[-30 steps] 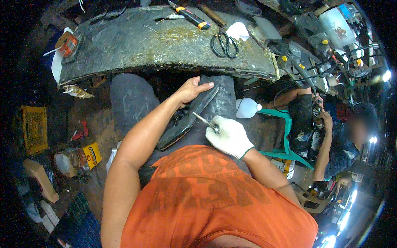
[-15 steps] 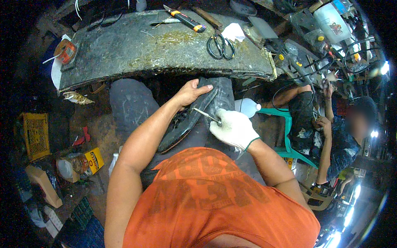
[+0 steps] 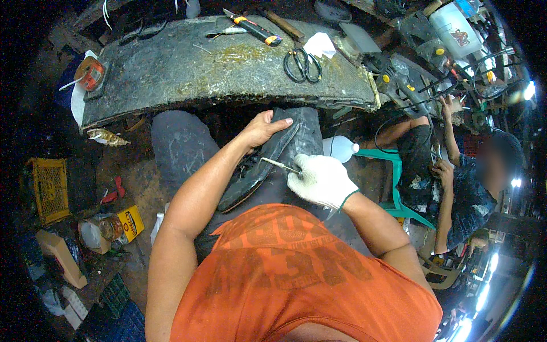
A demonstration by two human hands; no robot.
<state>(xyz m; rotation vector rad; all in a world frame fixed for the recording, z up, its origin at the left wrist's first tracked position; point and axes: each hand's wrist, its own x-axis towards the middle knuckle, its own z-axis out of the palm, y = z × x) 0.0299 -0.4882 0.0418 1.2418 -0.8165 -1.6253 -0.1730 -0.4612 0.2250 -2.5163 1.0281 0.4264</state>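
Note:
My bare left hand (image 3: pixel 264 130) is wrapped round one end of a black shoe (image 3: pixel 246 187), its thumb lying across the edge. The shoe rests slanted over my lap, its rounded end toward my shirt. In a white knitted glove, my right hand (image 3: pixel 323 181) is closed on a thin, pale rod-like tool (image 3: pixel 276 164). The tool's tip reaches the shoe's side near the middle; whether it touches is hard to tell. The kind of tip is too small to make out.
Beyond my knees stands a worn workbench (image 3: pixel 171 62) bearing a box cutter (image 3: pixel 255 31), black-handled scissors (image 3: pixel 302 65), a hammer (image 3: pixel 283 24) and an orange can (image 3: pixel 91 76). A co-worker (image 3: pixel 478 196) sits at right near a green stool (image 3: pixel 397 182). A yellow crate (image 3: pixel 50 191) is at left.
The tool's tip has shifted slightly left and down along the shoe's side, with my gloved hand moving a little. The co-worker's far hand has risen. My left hand stays in place.

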